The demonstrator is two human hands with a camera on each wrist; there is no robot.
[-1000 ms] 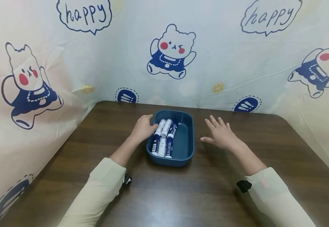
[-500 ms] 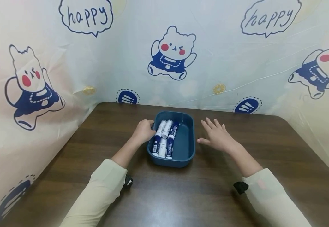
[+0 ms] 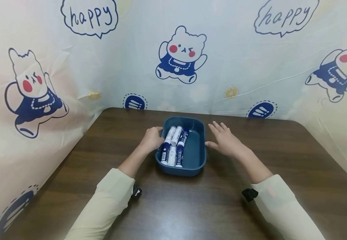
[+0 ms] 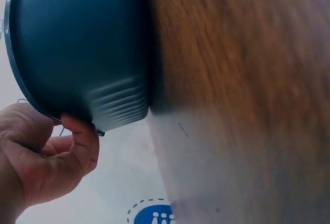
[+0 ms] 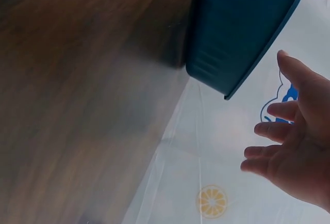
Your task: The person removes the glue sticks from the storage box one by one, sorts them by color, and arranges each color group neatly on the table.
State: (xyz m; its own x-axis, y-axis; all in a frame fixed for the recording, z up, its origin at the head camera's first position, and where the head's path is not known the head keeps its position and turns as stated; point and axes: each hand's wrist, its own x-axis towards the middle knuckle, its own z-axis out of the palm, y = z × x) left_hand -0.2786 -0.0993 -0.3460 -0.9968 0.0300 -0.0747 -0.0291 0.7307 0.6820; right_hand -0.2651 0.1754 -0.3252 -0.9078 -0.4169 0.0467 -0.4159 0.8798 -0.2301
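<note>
Head view: The blue bin [image 3: 179, 171] stands level on the brown table [image 3: 173, 206], slightly towards six o'clock of centre. White and navy tubes [image 3: 172, 153] lie in its nine o'clock half; bare floor shows at three. My left hand [image 3: 152, 139] is at the bin's nine o'clock side, pinching the rim, thumb over the top. My right hand [image 3: 227, 142] is at three o'clock, fingers extended and spread, holding nothing.

Left wrist view: The bin is at ten o'clock. At eight, my bent fingers bear on the rim from outside; the thumb tip is out of sight. I judge this grip sound, but one-sided.

Right wrist view: The bin is at one o'clock, my hand between three and four. A slim gap shows between thumb and rim; no grip is made here.

Recommendation: I should bring the right fingers under the rim directly opposite the left, thumb over the top, before putting any force on the bin. Both grips should match in height. The contents sit towards nine o'clock, so my left side will probably feel heavier; a tilt towards three could roll the tubes across the bare floor.
</note>
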